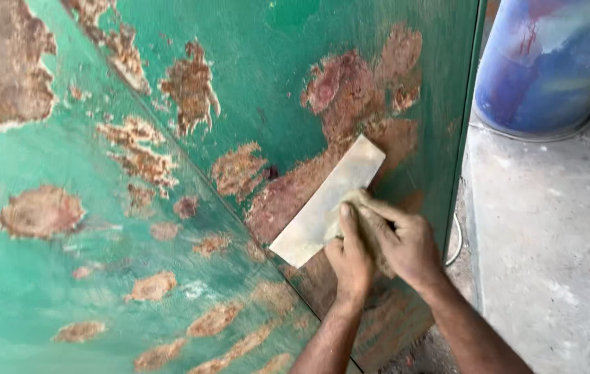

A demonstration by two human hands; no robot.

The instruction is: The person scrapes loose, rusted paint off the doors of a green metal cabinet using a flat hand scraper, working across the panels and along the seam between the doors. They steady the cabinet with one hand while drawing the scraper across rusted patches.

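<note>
A: Step in hand, as I read it: scraping or filling. My left hand [350,260] and right hand [406,242] are both clamped on the pale flat blade [326,201], pressed to the green panel [260,76] over a brown patch [357,90].
B: Next move?
A: Probably firm, even pressure along the blade.
B: Containers?
A: Blue drum [551,62] at upper right, contents hidden
</note>
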